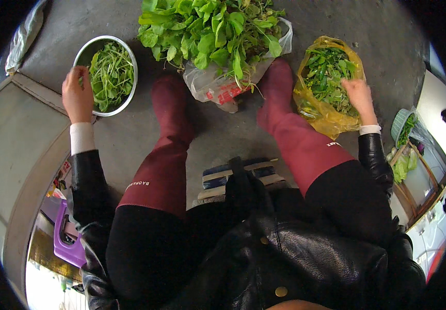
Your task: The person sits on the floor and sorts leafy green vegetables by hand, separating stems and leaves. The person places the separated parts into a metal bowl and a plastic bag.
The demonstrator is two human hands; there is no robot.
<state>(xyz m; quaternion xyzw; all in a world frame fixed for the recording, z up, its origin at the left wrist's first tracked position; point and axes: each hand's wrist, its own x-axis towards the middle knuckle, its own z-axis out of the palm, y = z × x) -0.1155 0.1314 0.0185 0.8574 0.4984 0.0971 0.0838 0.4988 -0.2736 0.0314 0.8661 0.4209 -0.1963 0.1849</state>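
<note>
My left hand [77, 94] is at the left rim of a round metal basin [136, 77], its fingers curled together; what they hold, if anything, is hidden. Green leafy stems [111, 75] fill much of the basin. On the right, my right hand [358, 98] hovers over or touches the contents of an open yellow plastic bag [331, 125], fingers closed, and I cannot make out anything in them. Loose leaves and trimmings [329, 75] lie inside that bag. Between the two containers, a large heap of leafy greens [212, 31] with roots spills from a clear plastic bag [207, 87].
My maroon boots [169, 103] stand on the grey floor [223, 132], on either side of a striped seat [215, 181]. A pale panel [21, 139] borders the left. At right are a green basket [402, 129] with vegetables and a wooden frame [419, 175]. A purple plastic object [68, 248] sits lower left.
</note>
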